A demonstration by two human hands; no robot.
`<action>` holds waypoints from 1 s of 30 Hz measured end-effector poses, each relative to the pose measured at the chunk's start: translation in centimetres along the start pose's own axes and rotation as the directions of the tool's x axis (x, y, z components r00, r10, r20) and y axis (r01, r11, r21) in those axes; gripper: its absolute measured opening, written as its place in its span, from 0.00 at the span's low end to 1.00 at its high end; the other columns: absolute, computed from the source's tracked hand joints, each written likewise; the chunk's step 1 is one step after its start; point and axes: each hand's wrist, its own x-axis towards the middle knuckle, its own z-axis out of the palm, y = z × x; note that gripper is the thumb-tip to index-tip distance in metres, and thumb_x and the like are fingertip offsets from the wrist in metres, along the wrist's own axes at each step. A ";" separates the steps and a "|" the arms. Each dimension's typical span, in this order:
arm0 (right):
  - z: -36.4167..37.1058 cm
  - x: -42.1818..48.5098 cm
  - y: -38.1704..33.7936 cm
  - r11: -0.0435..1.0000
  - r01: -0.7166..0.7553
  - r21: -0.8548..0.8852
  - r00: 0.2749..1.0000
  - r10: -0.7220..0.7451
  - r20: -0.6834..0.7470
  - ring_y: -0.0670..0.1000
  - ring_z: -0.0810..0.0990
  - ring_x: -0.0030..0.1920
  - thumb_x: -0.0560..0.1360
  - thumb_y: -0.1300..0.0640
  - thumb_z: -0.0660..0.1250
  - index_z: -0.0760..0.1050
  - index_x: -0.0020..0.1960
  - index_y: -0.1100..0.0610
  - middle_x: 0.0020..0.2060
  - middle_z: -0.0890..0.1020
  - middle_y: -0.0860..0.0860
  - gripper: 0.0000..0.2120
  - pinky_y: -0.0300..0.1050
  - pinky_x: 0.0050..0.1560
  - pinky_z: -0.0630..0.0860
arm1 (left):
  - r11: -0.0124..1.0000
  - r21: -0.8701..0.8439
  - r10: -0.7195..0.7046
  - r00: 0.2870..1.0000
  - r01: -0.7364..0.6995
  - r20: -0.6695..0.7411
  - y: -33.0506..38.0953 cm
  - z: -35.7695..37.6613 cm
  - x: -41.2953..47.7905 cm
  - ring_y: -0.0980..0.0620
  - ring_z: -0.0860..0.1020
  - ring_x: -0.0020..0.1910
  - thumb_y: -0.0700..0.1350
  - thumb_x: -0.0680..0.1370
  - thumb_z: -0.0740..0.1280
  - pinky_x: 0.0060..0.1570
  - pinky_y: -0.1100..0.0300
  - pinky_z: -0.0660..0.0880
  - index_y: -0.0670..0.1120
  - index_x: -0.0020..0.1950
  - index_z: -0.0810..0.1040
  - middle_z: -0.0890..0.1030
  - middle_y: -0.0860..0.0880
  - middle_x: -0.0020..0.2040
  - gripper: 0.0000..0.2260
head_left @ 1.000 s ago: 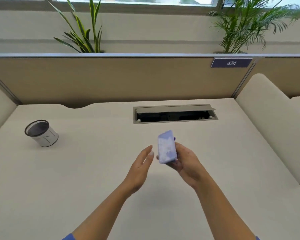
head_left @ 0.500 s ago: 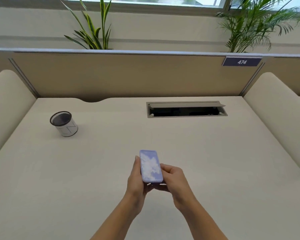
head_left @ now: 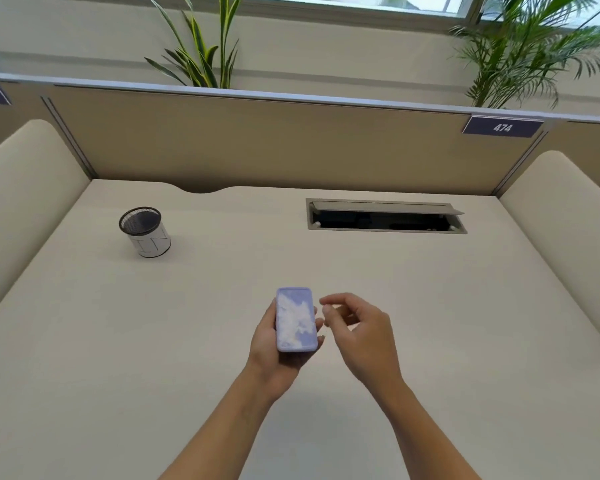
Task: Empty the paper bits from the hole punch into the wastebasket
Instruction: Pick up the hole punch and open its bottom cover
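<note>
Above the desk, left hand point(head_left: 274, 344) grips hole punch point(head_left: 296, 319); right hand point(head_left: 361, 332) loosely open.

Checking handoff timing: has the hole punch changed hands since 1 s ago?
Yes. The hole punch now sits in the left hand; the right hand is off it, on the cable hatch side.

Left hand point(head_left: 274, 344) palm-up, fingers wrapped round the hole punch point(head_left: 296, 319). Right hand point(head_left: 359, 332) just beside, loosely curled, empty, thumb and forefinger apart.
</note>
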 end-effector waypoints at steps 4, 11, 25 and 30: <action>-0.1 1.3 -1.3 0.998 0.059 0.006 0.998 -0.059 -0.014 0.39 0.81 0.41 0.75 0.50 0.69 0.81 0.48 0.45 0.40 0.83 0.37 0.03 0.29 0.37 0.75 | 0.998 0.013 -0.057 0.994 0.056 0.096 -0.1 -0.5 -0.6 0.47 0.82 0.35 0.59 0.77 0.63 0.32 0.59 0.79 0.46 0.48 0.86 0.85 0.45 0.45 0.19; 0.2 2.2 -1.8 1.000 -0.023 -0.016 0.982 0.025 0.186 0.42 0.82 0.35 0.72 0.53 0.73 0.84 0.45 0.50 0.39 0.85 0.43 0.02 0.31 0.35 0.77 | 0.999 0.040 -0.022 0.987 0.015 0.161 -1.2 -0.7 -1.5 0.46 0.81 0.33 0.63 0.75 0.62 0.31 0.57 0.77 0.50 0.49 0.86 0.84 0.44 0.48 0.21; 0.6 2.7 -3.0 0.997 -0.044 -0.067 0.982 0.055 0.181 0.44 0.81 0.36 0.71 0.60 0.74 0.82 0.39 0.53 0.36 0.84 0.47 0.04 0.33 0.35 0.77 | 0.990 0.102 0.088 0.993 -0.096 0.082 -1.3 -0.1 -1.8 0.46 0.81 0.31 0.61 0.78 0.59 0.30 0.55 0.78 0.49 0.46 0.86 0.85 0.45 0.41 0.21; 0.8 2.7 -2.8 0.999 0.039 -0.034 0.992 -0.034 0.118 0.42 0.81 0.37 0.70 0.63 0.73 0.82 0.39 0.55 0.38 0.83 0.48 0.05 0.30 0.34 0.76 | 0.993 0.083 0.082 0.995 -0.087 0.054 -1.4 0.5 -1.8 0.46 0.81 0.32 0.56 0.81 0.58 0.30 0.55 0.78 0.50 0.44 0.86 0.84 0.45 0.41 0.19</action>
